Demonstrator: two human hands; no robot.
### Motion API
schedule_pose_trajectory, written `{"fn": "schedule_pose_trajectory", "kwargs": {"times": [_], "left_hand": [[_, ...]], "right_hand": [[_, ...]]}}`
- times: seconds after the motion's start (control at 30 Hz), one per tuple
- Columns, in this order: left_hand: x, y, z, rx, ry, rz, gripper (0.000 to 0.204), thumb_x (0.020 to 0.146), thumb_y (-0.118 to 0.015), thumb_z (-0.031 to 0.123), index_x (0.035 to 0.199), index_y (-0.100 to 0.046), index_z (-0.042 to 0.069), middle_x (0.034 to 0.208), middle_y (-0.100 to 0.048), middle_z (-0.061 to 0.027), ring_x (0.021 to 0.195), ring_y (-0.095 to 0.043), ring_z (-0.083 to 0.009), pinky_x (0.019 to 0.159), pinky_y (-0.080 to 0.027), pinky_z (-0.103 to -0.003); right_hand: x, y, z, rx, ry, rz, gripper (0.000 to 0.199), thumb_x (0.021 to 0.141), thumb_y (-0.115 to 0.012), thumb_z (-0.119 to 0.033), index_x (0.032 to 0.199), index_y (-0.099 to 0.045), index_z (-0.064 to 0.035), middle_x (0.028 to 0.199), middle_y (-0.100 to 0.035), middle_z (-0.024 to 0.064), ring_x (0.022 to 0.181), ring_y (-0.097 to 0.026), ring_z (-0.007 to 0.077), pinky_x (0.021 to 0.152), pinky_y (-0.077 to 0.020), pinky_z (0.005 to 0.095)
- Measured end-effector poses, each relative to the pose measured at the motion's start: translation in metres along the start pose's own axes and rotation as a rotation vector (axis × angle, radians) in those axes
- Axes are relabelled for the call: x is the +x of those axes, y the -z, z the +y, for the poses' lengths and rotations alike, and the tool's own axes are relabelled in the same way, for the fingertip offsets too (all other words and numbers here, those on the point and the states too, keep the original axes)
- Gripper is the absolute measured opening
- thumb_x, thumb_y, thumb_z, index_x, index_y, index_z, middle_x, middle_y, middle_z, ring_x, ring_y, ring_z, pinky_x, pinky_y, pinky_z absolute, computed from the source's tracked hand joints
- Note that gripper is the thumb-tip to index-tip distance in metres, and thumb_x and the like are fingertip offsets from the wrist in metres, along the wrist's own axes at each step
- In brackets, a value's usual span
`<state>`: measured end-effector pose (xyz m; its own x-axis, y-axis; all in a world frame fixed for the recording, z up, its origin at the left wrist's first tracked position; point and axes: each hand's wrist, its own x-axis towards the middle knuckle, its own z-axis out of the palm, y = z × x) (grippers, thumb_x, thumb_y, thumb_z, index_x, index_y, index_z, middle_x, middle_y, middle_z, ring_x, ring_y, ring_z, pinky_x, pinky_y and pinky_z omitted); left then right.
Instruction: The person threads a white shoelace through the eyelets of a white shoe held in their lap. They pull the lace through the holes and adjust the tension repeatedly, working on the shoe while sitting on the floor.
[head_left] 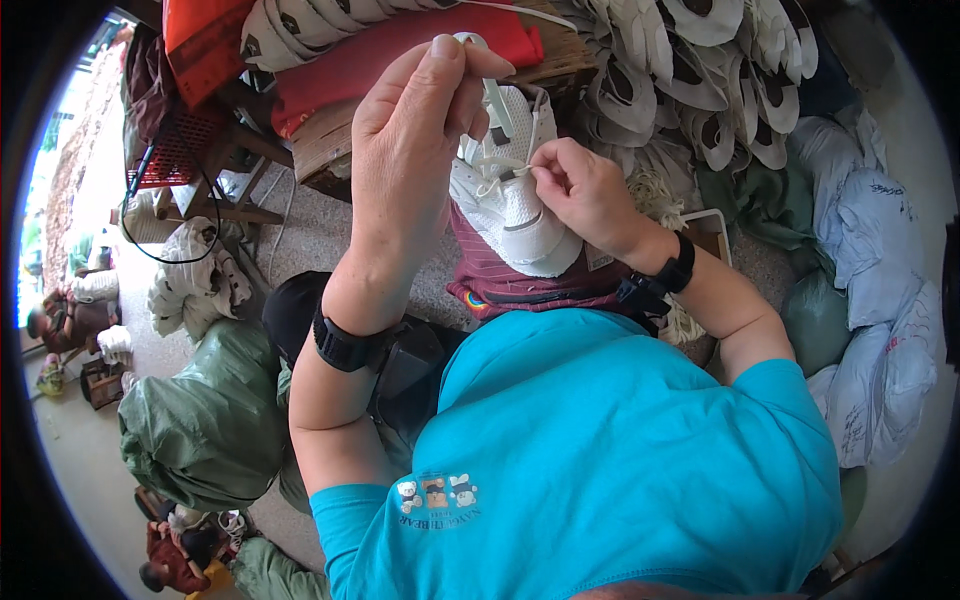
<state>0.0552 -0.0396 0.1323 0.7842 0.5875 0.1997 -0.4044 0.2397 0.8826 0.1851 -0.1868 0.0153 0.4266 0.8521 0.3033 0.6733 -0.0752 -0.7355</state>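
Piled shoe uppers behind; both hands grip white sneaker between them.

A grey concrete floor runs under stuffed green sacks on the left and pale sacks on the right. Daylight pours in from the left, past a red crate on a wooden table piled with white shoe uppers.

Wooden bench: red cloth, stacked white shoe uppers on top. Floor: green sacks.
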Motion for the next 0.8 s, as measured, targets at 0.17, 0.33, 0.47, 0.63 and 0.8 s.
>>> {"fn": "schedule_pose_trajectory", "kwargs": {"times": [0.17, 0.33, 0.47, 0.63, 0.8], "left_hand": [[-0.007, 0.019, 0.012, -0.027, -0.032, 0.158, 0.029, 0.105, -0.050, 0.022, 0.101, -0.065, -0.002, 0.081, -0.055, 0.0002, 0.066, -0.042, -0.0045, 0.064, -0.040, -0.023], [-0.020, 0.036, 0.055, -0.262, -0.120, -0.073, 0.026, 0.106, -0.044, 0.020, 0.092, -0.057, 0.003, 0.073, -0.040, 0.0012, 0.063, -0.033, -0.0062, 0.062, -0.034, -0.023], [-0.039, 0.000, 0.067, -0.171, -0.166, -0.025, 0.024, 0.106, -0.043, 0.021, 0.092, -0.053, 0.004, 0.068, -0.034, 0.0036, 0.063, -0.029, -0.0073, 0.065, -0.032, -0.026], [-0.021, -0.036, 0.056, -0.054, -0.129, 0.287, 0.029, 0.107, -0.038, 0.024, 0.104, -0.054, -0.001, 0.075, -0.041, 0.0000, 0.068, -0.038, -0.0099, 0.074, -0.043, -0.029], [0.004, 0.032, 0.043, -0.098, -0.154, -0.214, 0.030, 0.107, -0.040, 0.022, 0.112, -0.058, -0.002, 0.089, -0.053, -0.0053, 0.077, -0.047, -0.0113, 0.082, -0.045, -0.030]], "right_hand": [[0.011, 0.005, 0.016, 0.590, -0.192, -0.307, 0.010, 0.093, -0.062, -0.005, 0.103, -0.059, -0.0050, 0.079, -0.059, -0.0044, 0.061, -0.052, 0.0003, 0.052, -0.0421, 0.0210], [0.020, 0.014, 0.001, 0.812, -0.378, -0.406, 0.009, 0.096, -0.058, -0.007, 0.105, -0.058, -0.0063, 0.080, -0.058, -0.0043, 0.062, -0.051, -0.0006, 0.054, -0.0419, 0.0177], [0.029, 0.018, -0.007, 0.800, -0.321, -0.285, 0.011, 0.099, -0.055, -0.011, 0.108, -0.059, -0.0051, 0.085, -0.061, -0.0031, 0.069, -0.055, 0.0019, 0.063, -0.0462, 0.0181], [0.072, 0.024, -0.017, 0.782, -0.015, -0.410, 0.024, 0.100, -0.059, -0.015, 0.119, -0.065, -0.0034, 0.100, -0.067, 0.0006, 0.097, -0.060, 0.0086, 0.086, -0.0464, 0.0234], [0.091, 0.015, -0.029, 0.961, -0.036, -0.621, 0.029, 0.104, -0.053, -0.025, 0.110, -0.067, -0.0011, 0.091, -0.064, 0.0002, 0.086, -0.058, 0.0075, 0.084, -0.0477, 0.0250]]}}
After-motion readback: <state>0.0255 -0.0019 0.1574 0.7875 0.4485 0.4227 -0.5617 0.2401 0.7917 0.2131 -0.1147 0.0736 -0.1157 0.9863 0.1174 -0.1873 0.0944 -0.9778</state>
